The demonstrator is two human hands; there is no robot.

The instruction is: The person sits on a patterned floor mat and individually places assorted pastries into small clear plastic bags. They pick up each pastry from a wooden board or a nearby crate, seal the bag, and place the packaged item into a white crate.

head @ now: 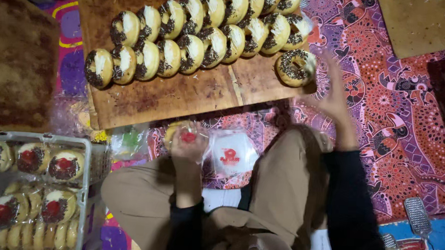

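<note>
The left hand (188,143) is closed around a bagged donut (181,133), a clear plastic wrap with a red mark on it, held above the person's lap and just in front of the near edge of the board (183,95). The right hand (333,93) is open, fingers spread and blurred, and its fingertips are at a single donut (296,67) with dark sprinkles that lies alone on the right end of the board. I cannot tell if the fingers touch it already.

On the same board two leaning rows of donuts (197,35) stand, each half white and half dark. Just beside the left hand lies an empty plastic bag (231,153) with a red mark. The person sits on a patterned cloth (395,114) in red and purple. At the left a wire basket (86,156) holds wrapped donuts (33,158). Near the right knee a small metal grater (417,215) lies on the floor.
</note>
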